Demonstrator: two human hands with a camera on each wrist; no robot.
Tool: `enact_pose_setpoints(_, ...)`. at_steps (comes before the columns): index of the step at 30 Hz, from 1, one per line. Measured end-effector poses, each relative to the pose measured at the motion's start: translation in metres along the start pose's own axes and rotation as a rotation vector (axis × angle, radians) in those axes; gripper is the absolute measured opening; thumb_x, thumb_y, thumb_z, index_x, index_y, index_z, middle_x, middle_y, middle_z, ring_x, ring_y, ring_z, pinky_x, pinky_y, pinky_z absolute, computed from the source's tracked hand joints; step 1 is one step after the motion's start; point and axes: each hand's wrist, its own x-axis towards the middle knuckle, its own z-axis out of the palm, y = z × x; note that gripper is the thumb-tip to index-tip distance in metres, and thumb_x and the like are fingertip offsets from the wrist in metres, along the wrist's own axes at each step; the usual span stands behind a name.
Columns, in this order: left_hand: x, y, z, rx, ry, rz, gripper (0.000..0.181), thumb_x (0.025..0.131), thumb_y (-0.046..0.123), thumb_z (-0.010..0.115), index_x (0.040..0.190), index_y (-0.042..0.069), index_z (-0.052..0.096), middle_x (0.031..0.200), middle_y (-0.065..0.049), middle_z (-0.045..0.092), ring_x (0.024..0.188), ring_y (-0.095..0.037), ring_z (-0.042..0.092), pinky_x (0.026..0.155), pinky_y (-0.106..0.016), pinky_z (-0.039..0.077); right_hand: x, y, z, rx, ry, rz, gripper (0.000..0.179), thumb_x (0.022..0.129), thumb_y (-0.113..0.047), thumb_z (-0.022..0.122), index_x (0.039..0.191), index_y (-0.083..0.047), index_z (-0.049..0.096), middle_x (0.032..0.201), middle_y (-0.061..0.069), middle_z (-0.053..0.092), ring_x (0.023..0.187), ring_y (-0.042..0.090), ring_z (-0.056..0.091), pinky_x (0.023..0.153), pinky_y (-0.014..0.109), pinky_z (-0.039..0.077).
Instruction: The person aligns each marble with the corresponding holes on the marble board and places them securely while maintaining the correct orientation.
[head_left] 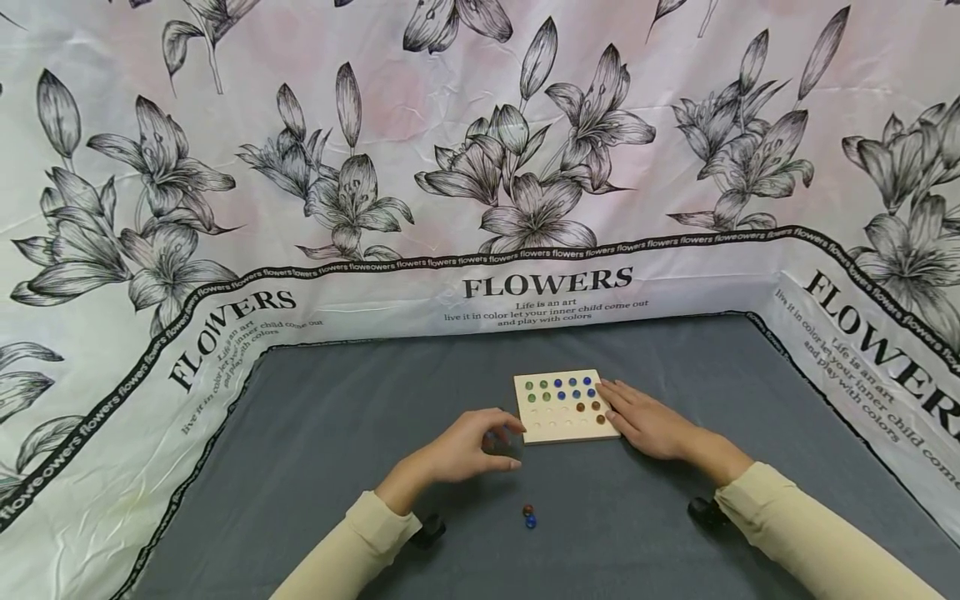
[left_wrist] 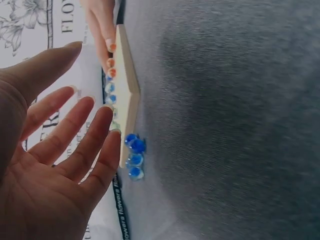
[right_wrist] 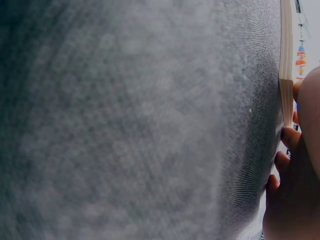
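A pale wooden board [head_left: 551, 435] with rows of round hollows lies on the grey cloth. Its two far rows hold green marbles [head_left: 530, 392] on the left and blue marbles [head_left: 575, 388] on the right; a few brown marbles [head_left: 596, 406] sit at the right of the nearer rows. My left hand [head_left: 468, 446] hovers by the board's left edge, fingers bent loosely, thumb apart, palm bare in the left wrist view. Several loose blue marbles [left_wrist: 135, 160] lie beside the board there. My right hand [head_left: 651, 425] rests flat along the board's right edge, fingertips touching it.
Two loose marbles, a brown one [head_left: 528, 509] and a blue one [head_left: 531, 522], lie close together nearer to me. A white cloth [head_left: 390, 308] printed with flowers and lettering borders the grey tablecloth [head_left: 337, 400] at the back and sides.
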Motion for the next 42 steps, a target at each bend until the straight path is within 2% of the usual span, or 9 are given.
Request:
enact_pose_setpoints(7,-0.012,-0.004,0.008,-0.034,-0.060,-0.022,0.049,0.092,0.026,0.080,0.134,0.008,0.063,0.129,-0.006,0.066,0.106,-0.015,0.065,0.088,-0.026,0.054,0.000,0.000,0.000,0.006,-0.030,0.030,0.054,0.111,-0.025,0.043,0.157,0.003,0.035,0.161,0.026,0.032,0.148,0.051,0.027,0.115,0.064,0.027)
enact_pose_setpoints(13,-0.014,-0.006,0.016,-0.014,-0.117,-0.005,0.044,0.090,0.024,0.082,0.130,0.010,0.067,0.114,-0.002,0.068,0.091,-0.007,0.064,0.076,-0.020,0.052,0.002,0.012,0.008,0.004,-0.027,0.041,0.056,0.112,-0.032,0.040,0.159,-0.001,0.033,0.163,0.022,0.031,0.149,0.048,0.026,0.116,0.063,0.027)
enact_pose_setpoints(18,-0.012,-0.006,0.022,0.003,-0.151,0.016,0.041,0.089,0.022,0.083,0.125,0.011,0.069,0.113,0.001,0.068,0.087,-0.003,0.061,0.076,-0.018,0.051,0.003,0.018,0.009,0.023,-0.051,0.069,0.057,0.112,-0.034,0.039,0.160,-0.004,0.030,0.166,0.019,0.027,0.152,0.044,0.022,0.119,0.060,0.023)
enact_pose_setpoints(25,-0.010,-0.003,0.029,0.046,-0.194,0.048,0.031,0.089,0.020,0.083,0.117,0.012,0.073,0.110,0.004,0.069,0.085,0.001,0.058,0.076,-0.016,0.050,0.001,0.008,0.005,0.024,0.027,0.006,0.053,0.111,-0.027,0.045,0.155,0.002,0.039,0.159,0.027,0.036,0.145,0.052,0.031,0.112,0.067,0.030)
enact_pose_setpoints(27,-0.010,-0.002,0.030,0.042,-0.197,0.050,0.028,0.089,0.019,0.083,0.115,0.012,0.074,0.107,0.005,0.069,0.084,0.001,0.058,0.075,-0.016,0.050,0.001,0.008,0.006,0.019,0.035,-0.012,0.053,0.110,-0.026,0.045,0.155,0.002,0.039,0.158,0.028,0.037,0.143,0.054,0.032,0.111,0.066,0.031)
enact_pose_setpoints(33,-0.010,0.001,0.033,0.024,-0.192,0.075,0.021,0.088,0.015,0.083,0.107,0.011,0.076,0.100,0.004,0.069,0.078,-0.003,0.058,0.069,-0.015,0.048,0.001,0.013,0.012,-0.017,0.004,0.019,0.056,0.113,-0.034,0.038,0.157,0.000,0.036,0.162,0.023,0.034,0.147,0.048,0.030,0.114,0.063,0.029)
enact_pose_setpoints(42,-0.008,-0.001,0.037,0.082,-0.180,0.108,0.012,0.089,0.017,0.082,0.100,0.016,0.077,0.094,0.010,0.066,0.073,0.003,0.054,0.066,-0.013,0.047,-0.001,0.013,0.011,-0.002,0.005,0.013,0.056,0.112,-0.035,0.038,0.158,-0.003,0.035,0.163,0.021,0.033,0.148,0.046,0.029,0.114,0.062,0.028)
